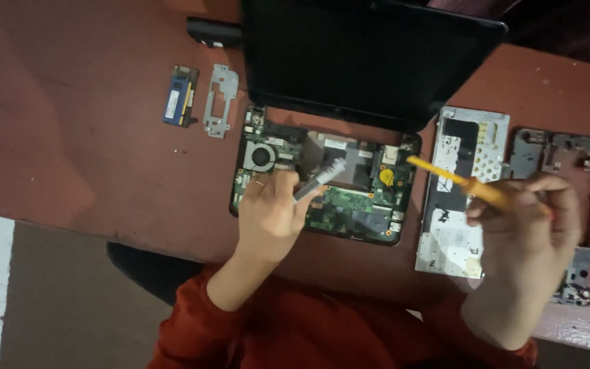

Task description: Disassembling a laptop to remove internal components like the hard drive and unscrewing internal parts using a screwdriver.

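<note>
A reddish-brown wooden bench (90, 157) fills the view from above, with a grey floor below its near edge. In the middle lies one small opened black laptop (322, 184), its keyboard cover off so the green circuit board, a round fan and a yellow coin cell show; its dark screen (370, 55) stands tilted back. The left hand (271, 212) rests on the board's left part, fingers curled around one slim silver pen-shaped tool (319, 179) that points up and right over the board. The right hand (524, 219), raised above the bench to the right of the laptop, is clenched around one yellow-orange stick-shaped tool (455, 179) whose tip points left toward the laptop's right edge. Under that hand lies one silver-grey keyboard backing plate (455, 225), and just beside it one dark grey plastic casing frame (582, 157). To the far left lie one blue memory module (180, 96) and one grey metal bracket (220, 99), side by side. Both sleeves are rust red.
</note>
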